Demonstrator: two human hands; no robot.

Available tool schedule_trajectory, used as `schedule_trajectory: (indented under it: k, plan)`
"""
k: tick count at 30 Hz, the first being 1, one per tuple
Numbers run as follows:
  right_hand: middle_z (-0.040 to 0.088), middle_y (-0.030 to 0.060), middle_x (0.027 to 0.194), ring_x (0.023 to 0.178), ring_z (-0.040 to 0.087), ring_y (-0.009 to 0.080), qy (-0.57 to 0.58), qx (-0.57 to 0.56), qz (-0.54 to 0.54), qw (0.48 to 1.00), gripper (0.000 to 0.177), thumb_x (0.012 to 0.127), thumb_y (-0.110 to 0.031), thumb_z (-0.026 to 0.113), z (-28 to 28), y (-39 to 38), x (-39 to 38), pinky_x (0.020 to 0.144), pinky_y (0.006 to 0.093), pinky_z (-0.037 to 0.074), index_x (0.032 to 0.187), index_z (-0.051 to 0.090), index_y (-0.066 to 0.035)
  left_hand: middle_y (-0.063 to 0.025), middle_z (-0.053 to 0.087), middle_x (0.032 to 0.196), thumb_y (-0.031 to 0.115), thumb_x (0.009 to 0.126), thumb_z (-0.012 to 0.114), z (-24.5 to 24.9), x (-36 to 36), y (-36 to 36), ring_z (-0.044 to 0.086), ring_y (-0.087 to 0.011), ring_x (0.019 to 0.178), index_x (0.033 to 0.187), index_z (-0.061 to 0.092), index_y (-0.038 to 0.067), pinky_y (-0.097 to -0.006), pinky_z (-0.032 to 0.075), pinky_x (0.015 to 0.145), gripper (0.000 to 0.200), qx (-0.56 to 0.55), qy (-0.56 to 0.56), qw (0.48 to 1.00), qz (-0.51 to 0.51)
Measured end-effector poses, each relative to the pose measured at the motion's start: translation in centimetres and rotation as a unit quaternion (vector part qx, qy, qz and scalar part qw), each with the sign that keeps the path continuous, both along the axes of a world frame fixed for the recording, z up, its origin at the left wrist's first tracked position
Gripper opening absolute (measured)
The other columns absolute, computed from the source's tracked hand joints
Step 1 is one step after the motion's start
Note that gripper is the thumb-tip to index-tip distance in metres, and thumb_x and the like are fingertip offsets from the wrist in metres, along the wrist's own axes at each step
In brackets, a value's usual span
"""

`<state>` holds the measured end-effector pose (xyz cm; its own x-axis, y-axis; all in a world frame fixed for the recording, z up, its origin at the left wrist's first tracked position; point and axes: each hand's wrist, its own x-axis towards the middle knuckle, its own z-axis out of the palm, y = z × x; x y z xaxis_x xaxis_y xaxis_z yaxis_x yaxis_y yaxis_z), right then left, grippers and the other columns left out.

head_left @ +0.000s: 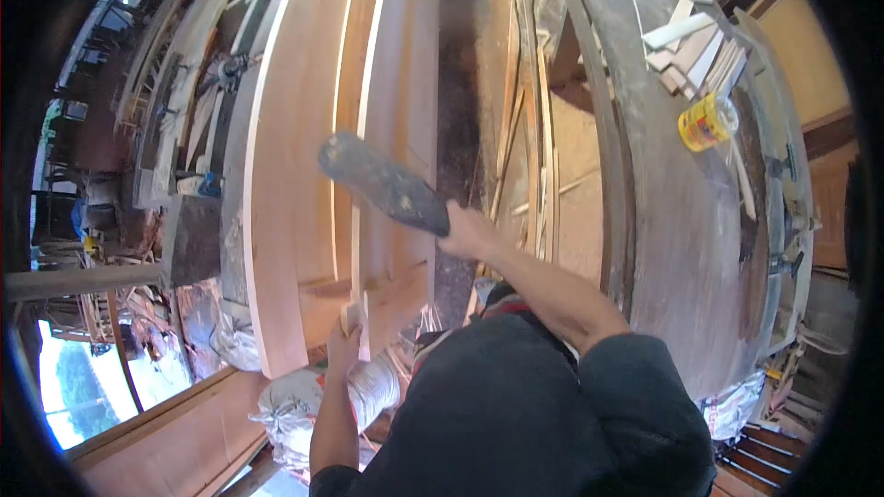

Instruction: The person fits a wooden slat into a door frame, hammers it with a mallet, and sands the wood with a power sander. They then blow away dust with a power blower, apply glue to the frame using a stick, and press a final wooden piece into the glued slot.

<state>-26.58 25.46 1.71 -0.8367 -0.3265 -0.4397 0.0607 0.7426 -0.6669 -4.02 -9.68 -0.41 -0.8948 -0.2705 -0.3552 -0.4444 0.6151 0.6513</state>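
Gripped in my right hand [468, 231] is a dark, worn club-like piece [382, 186], held slantwise over the long wooden panels. My left hand [344, 347] pinches a small pale wood block [350, 317] at the near end of the panel assembly. The smooth light-brown boards [299, 147] run lengthwise away from me, with pale edges and a narrow gap between them. A short crosspiece [396, 299] spans their near end. The block sits against the end of the middle edge; whether it is fixed there I cannot tell.
A yellow tin [707, 122] and wood offcuts [695, 55] lie on the right-hand bench [681, 248]. Long thin strips [550, 175] stand between the benches. White sacks [295, 405] are below my left hand. More timber [189, 83] lies at the left.
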Motion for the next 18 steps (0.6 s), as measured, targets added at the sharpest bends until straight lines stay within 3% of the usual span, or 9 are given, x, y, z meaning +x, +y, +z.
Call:
schedule_trajectory:
  k: [2, 3, 6, 7, 9, 10, 13, 16, 18]
  plan:
    - [0.067, 0.0316, 0.111, 0.107, 0.065, 0.0471, -0.024, -0.009, 0.005, 1.0, 0.067, 0.075, -0.032, 0.074, 1.2, 2.3, 1.4, 0.093, 0.0524, 0.052, 0.13, 0.052, 0.001, -0.0208, 0.071, 0.115, 0.016, 0.094, 0.066, 0.0, -1.9, 0.4, 0.069, -0.0312, 0.107, 0.132, 0.058, -0.003, -0.0409, 0.053, 0.094, 0.043, 0.002, 0.011, 1.0, 0.005]
    - [0.067, 0.0305, 0.113, 0.108, 0.065, 0.0461, -0.026, -0.025, 0.003, 0.999, 0.071, 0.074, -0.035, 0.076, 0.2, 3.0, 2.3, 0.093, 0.0513, 0.052, 0.131, 0.053, 0.002, -0.023, 0.069, 0.122, 0.024, 0.092, 0.071, -1.0, -3.1, 0.0, 0.068, -0.0344, 0.111, 0.135, 0.056, -0.003, -0.0417, 0.052, 0.097, 0.053, -0.062, 0.081, 0.994, -0.026]
    - [0.068, 0.0275, 0.114, 0.109, 0.066, 0.0419, -0.05, -0.06, -0.001, 0.997, 0.073, 0.07, -0.037, 0.081, -0.2, 5.0, 3.4, 0.093, 0.048, 0.052, 0.128, 0.058, 0.002, -0.0268, 0.067, 0.125, 0.033, 0.09, 0.073, -0.4, -10.0, 1.4, 0.067, -0.0392, 0.114, 0.136, 0.054, -0.004, -0.045, 0.052, 0.097, 0.063, -0.101, 0.024, 0.994, -0.032]
    - [0.068, 0.0269, 0.112, 0.108, 0.066, 0.0411, -0.039, -0.072, 0.0, 0.997, 0.072, 0.07, -0.037, 0.082, 0.2, 5.5, 3.4, 0.092, 0.0471, 0.052, 0.127, 0.06, 0.002, -0.0313, 0.066, 0.121, 0.04, 0.088, 0.073, -2.3, -12.2, 0.9, 0.066, -0.0439, 0.112, 0.13, 0.056, -0.007, -0.0489, 0.053, 0.095, 0.065, -0.097, 0.032, 0.992, -0.068]
    - [0.069, 0.0262, 0.109, 0.105, 0.068, 0.0404, -0.025, -0.079, 0.001, 0.997, 0.071, 0.07, -0.038, 0.082, 2.3, 6.4, 1.4, 0.091, 0.0462, 0.053, 0.125, 0.061, 0.0, -0.0334, 0.065, 0.118, 0.038, 0.089, 0.072, -4.2, -17.5, 1.5, 0.065, -0.0459, 0.111, 0.126, 0.056, -0.008, -0.0511, 0.053, 0.093, 0.061, -0.121, -0.061, 0.987, -0.084]
    - [0.07, 0.0261, 0.107, 0.103, 0.068, 0.0405, -0.023, -0.076, 0.001, 0.997, 0.071, 0.07, -0.041, 0.082, 4.5, 6.8, 0.1, 0.091, 0.0463, 0.053, 0.125, 0.061, 0.0, -0.0344, 0.065, 0.116, 0.038, 0.089, 0.071, -5.0, -20.4, 1.7, 0.065, -0.0469, 0.11, 0.123, 0.057, -0.008, -0.0523, 0.053, 0.091, 0.059, -0.132, -0.105, 0.981, -0.092]
    - [0.071, 0.0248, 0.104, 0.1, 0.069, 0.0408, 0.035, -0.073, 0.005, 0.997, 0.07, 0.072, -0.041, 0.081, 12.7, 7.2, -5.7, 0.088, 0.0463, 0.054, 0.126, 0.06, -0.002, -0.0345, 0.067, 0.108, 0.036, 0.09, 0.068, -9.3, -26.3, 2.4, 0.065, -0.05, 0.104, 0.114, 0.059, -0.007, -0.0543, 0.052, 0.088, 0.051, -0.145, 0.043, 0.988, -0.029]
    - [0.071, 0.0233, 0.101, 0.096, 0.071, 0.041, 0.205, -0.11, 0.017, 0.973, 0.066, 0.075, -0.036, 0.082, 22.3, 6.5, -13.5, 0.084, 0.0458, 0.055, 0.126, 0.057, -0.002, -0.0334, 0.068, 0.102, 0.035, 0.092, 0.066, -8.0, -31.4, 3.6, 0.066, -0.051, 0.099, 0.11, 0.061, -0.006, -0.0554, 0.052, 0.087, 0.045, -0.162, 0.022, 0.986, -0.034]
    - [0.071, 0.0236, 0.098, 0.095, 0.071, 0.0407, 0.272, -0.189, 0.0, 0.944, 0.062, 0.077, -0.029, 0.083, 27.2, 3.8, -19.1, 0.082, 0.0457, 0.056, 0.125, 0.055, -0.001, -0.0328, 0.069, 0.097, 0.034, 0.092, 0.065, -6.7, -31.6, 4.1, 0.067, -0.0508, 0.096, 0.106, 0.063, -0.005, -0.0558, 0.052, 0.086, 0.042, -0.096, 0.061, 0.993, -0.019]
